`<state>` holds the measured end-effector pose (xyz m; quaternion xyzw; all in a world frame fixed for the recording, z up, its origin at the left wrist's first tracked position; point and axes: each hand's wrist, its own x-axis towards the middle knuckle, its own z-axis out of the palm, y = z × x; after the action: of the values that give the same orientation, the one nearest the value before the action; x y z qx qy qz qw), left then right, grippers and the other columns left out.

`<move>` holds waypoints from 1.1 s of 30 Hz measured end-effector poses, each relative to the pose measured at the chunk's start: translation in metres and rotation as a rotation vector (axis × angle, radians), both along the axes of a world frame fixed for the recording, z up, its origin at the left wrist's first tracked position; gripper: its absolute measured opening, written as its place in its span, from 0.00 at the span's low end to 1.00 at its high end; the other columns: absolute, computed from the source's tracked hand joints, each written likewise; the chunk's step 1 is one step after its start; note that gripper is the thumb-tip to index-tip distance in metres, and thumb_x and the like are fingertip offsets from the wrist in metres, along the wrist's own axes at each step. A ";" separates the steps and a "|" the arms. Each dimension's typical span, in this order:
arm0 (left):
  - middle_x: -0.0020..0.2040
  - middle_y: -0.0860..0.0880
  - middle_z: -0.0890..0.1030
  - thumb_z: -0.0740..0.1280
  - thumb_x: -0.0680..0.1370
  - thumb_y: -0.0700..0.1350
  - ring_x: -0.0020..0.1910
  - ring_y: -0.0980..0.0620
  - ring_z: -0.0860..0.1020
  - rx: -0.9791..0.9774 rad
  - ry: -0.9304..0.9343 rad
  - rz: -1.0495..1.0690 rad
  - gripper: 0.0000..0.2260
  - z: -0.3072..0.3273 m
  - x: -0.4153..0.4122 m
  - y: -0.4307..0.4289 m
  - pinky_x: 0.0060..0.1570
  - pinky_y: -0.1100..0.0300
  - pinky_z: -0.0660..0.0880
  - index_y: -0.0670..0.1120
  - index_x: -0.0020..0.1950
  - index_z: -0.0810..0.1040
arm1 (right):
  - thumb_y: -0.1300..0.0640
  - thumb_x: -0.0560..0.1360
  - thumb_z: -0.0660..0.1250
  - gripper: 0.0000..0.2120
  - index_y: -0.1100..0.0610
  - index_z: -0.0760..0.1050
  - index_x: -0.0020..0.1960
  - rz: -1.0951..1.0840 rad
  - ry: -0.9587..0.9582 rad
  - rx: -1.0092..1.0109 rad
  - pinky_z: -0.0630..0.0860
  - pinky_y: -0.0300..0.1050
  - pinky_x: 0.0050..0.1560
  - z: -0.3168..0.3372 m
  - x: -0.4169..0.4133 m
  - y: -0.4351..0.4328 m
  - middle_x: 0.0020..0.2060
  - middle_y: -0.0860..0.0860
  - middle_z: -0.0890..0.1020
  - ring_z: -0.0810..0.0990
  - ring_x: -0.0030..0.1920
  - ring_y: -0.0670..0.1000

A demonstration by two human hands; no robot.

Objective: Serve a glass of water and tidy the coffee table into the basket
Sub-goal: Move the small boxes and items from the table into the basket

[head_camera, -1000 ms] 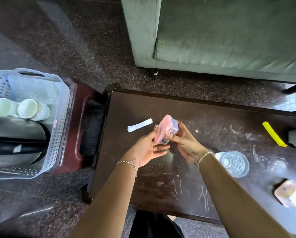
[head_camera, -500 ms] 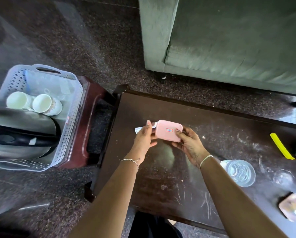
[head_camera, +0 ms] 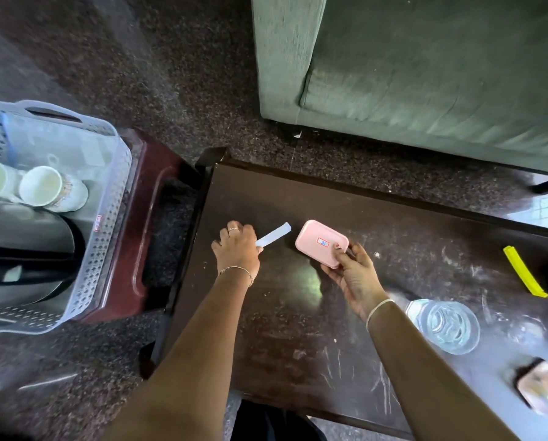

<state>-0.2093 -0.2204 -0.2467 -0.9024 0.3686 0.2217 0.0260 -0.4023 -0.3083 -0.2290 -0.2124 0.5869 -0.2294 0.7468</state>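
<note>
Left hand (head_camera: 237, 246) has let go of the box (head_camera: 322, 243), and its fingers (head_camera: 250, 233) now pinch the end of the strip (head_camera: 274, 233) on the desk (head_camera: 298, 329). Right hand (head_camera: 352, 275) fingers grip the box, just right of them. This looks like tidying; next, both should go left into the basket (head_camera: 107, 202).

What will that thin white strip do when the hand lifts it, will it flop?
Probably it droops a little: the thin white flat strip lies flat on the dark wooden coffee table, like paper or thin plastic. It looks very light, so the left hand at its end should lift it easily. Being flat, it likely won't roll.
</note>
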 end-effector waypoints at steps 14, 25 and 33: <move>0.42 0.47 0.82 0.73 0.74 0.42 0.38 0.50 0.81 -0.480 0.698 0.608 0.07 0.076 -0.011 0.031 0.43 0.61 0.77 0.43 0.50 0.80 | 0.62 0.79 0.66 0.12 0.54 0.75 0.61 0.048 -0.021 -0.055 0.83 0.41 0.42 0.071 -0.009 0.025 0.50 0.51 0.83 0.83 0.49 0.49; 0.42 0.48 0.84 0.65 0.79 0.40 0.30 0.56 0.78 -0.786 0.867 0.798 0.04 0.240 0.003 0.115 0.32 0.65 0.72 0.47 0.47 0.78 | 0.61 0.77 0.69 0.08 0.53 0.76 0.55 0.205 -0.090 -0.159 0.81 0.39 0.34 0.195 0.028 0.069 0.47 0.53 0.84 0.83 0.44 0.48; 0.35 0.48 0.80 0.64 0.79 0.37 0.24 0.56 0.73 -0.967 0.758 0.896 0.07 0.338 0.083 0.162 0.23 0.68 0.67 0.46 0.43 0.77 | 0.60 0.76 0.70 0.06 0.54 0.76 0.51 0.351 -0.110 -0.234 0.80 0.44 0.44 0.262 0.111 0.102 0.48 0.55 0.83 0.81 0.45 0.51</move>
<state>-0.1267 -0.0584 0.0912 -0.7387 0.0068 0.3197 -0.5933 -0.2916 -0.2065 0.0330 -0.3836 0.4686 -0.1738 0.7766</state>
